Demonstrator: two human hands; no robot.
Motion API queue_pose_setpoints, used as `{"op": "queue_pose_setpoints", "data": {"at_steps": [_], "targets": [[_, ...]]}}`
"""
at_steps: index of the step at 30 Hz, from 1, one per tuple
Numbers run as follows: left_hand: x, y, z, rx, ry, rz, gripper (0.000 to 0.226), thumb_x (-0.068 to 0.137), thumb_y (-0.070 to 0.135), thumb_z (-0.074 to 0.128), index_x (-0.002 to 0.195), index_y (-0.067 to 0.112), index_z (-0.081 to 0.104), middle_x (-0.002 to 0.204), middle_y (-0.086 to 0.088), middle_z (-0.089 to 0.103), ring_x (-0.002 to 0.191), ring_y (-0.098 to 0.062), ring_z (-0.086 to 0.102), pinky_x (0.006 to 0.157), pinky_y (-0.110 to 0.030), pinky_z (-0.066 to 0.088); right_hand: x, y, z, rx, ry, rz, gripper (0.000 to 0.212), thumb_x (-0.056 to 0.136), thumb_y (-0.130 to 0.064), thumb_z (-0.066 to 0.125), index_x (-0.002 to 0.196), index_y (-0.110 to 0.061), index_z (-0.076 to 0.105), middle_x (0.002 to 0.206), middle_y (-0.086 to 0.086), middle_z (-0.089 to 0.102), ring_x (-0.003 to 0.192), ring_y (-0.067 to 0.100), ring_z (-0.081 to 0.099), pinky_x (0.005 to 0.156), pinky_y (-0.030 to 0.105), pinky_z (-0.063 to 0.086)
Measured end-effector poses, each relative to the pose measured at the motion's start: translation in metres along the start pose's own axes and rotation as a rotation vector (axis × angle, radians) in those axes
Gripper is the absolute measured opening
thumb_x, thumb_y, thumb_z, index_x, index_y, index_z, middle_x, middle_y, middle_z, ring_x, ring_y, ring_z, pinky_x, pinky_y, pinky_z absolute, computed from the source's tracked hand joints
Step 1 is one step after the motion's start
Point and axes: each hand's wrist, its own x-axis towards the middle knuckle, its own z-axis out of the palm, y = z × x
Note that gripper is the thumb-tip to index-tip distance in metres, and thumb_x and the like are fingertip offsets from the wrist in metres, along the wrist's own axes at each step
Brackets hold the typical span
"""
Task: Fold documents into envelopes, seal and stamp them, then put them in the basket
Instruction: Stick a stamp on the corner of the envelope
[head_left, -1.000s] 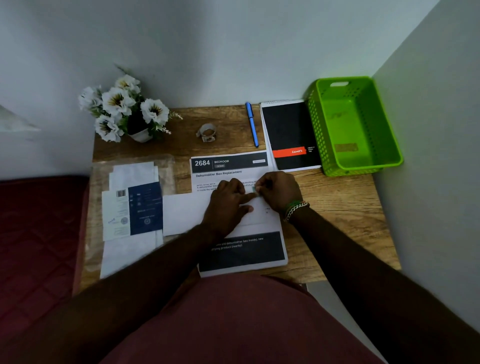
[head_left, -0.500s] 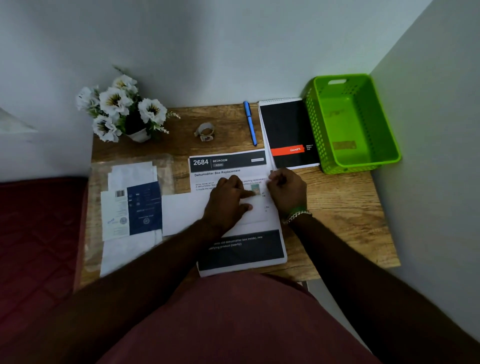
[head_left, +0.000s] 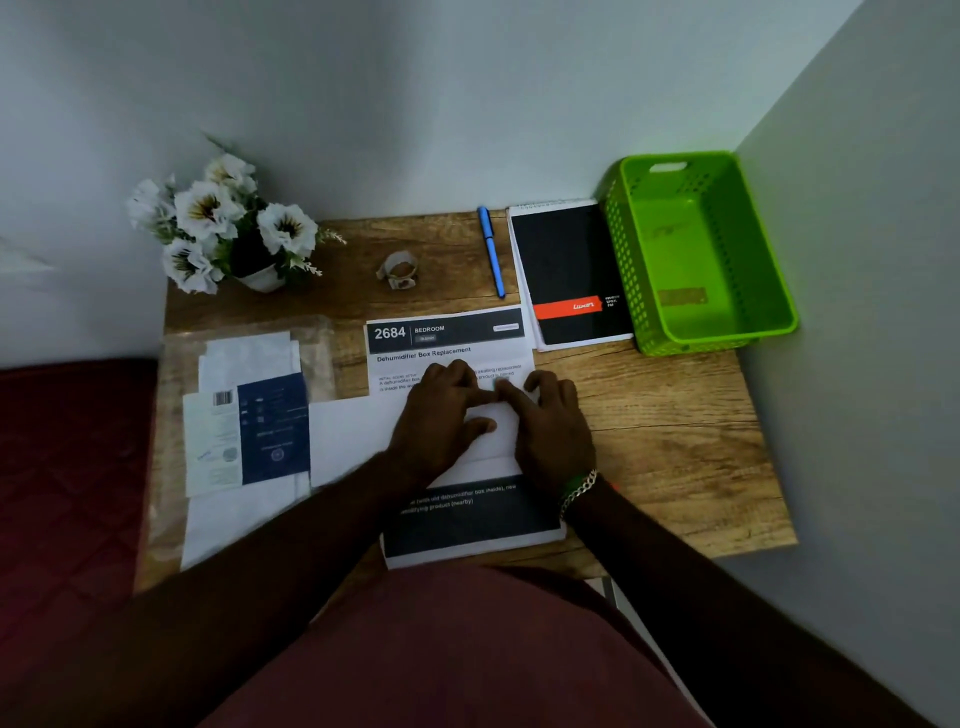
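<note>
A white envelope (head_left: 353, 436) lies crosswise on a stack of printed documents (head_left: 447, 338) in the middle of the wooden table. A small greenish stamp (head_left: 501, 385) sits at the envelope's upper right corner. My left hand (head_left: 441, 421) rests on the envelope, with its index finger stretched out and touching the stamp from the left. My right hand (head_left: 550, 431) lies flat over the envelope's right end, fingertips at the stamp. The green basket (head_left: 769, 291) stands at the back right and holds no envelopes.
A roll of stamps (head_left: 399, 270), a blue pen (head_left: 491, 249) and a black notebook (head_left: 566, 265) lie behind the documents. A pot of white flowers (head_left: 228, 223) stands at the back left. A plastic pack of envelopes (head_left: 249, 426) lies left. Walls close in behind and on the right.
My right hand pulled back from the envelope corner, uncovering the stamp, then came down over the envelope's right end again. My left hand stayed on the envelope with its index finger at the stamp.
</note>
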Motion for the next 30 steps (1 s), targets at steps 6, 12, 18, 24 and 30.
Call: {"op": "queue_pose_setpoints", "data": {"at_steps": [6,12,18,24,30], "targets": [[0.003,0.002,-0.002,0.007,-0.019,-0.007,0.042,0.086,0.041,0.075,0.128,0.033,0.068,0.111,0.0,0.053,0.104,-0.021,0.045,0.089,-0.037,0.042,-0.003,-0.001,0.009,-0.149,0.001,-0.028,0.054,0.086,-0.027,0.046,0.138,-0.018,0.057,0.121,0.016,0.057,0.093,0.032,0.056,0.06,0.035,0.045],[0.006,-0.001,-0.004,-0.026,-0.035,-0.025,0.044,0.082,0.042,0.079,0.124,0.031,0.071,0.115,0.0,0.055,0.108,-0.022,0.046,0.09,-0.036,0.041,0.0,-0.011,0.006,0.076,0.028,0.165,0.052,0.085,-0.018,0.045,0.135,-0.005,0.054,0.128,0.018,0.054,0.105,0.032,0.056,0.078,0.04,0.052],[0.007,-0.003,-0.005,-0.15,0.009,-0.045,0.053,0.072,0.036,0.088,0.12,0.029,0.066,0.107,0.004,0.058,0.102,-0.018,0.049,0.088,-0.037,0.044,0.023,0.004,-0.016,0.518,0.124,0.367,0.009,0.088,-0.016,0.07,0.097,-0.013,0.069,0.092,0.001,0.07,0.081,0.013,0.064,0.077,0.033,0.056],[0.007,-0.001,-0.006,-0.121,-0.016,-0.035,0.059,0.076,0.039,0.085,0.13,0.028,0.063,0.107,0.005,0.055,0.104,-0.019,0.047,0.088,-0.034,0.04,0.028,0.0,-0.009,0.544,0.052,0.423,0.012,0.078,-0.023,0.082,0.081,-0.016,0.073,0.072,-0.009,0.067,0.065,0.0,0.062,0.065,0.015,0.049],[0.012,-0.004,-0.005,-0.143,-0.036,-0.065,0.061,0.072,0.041,0.087,0.128,0.029,0.065,0.109,0.003,0.058,0.106,-0.02,0.049,0.091,-0.037,0.042,0.028,-0.007,-0.005,0.492,0.014,0.473,0.013,0.077,-0.03,0.082,0.077,-0.019,0.074,0.073,-0.006,0.072,0.067,0.005,0.065,0.064,0.019,0.05]]}}
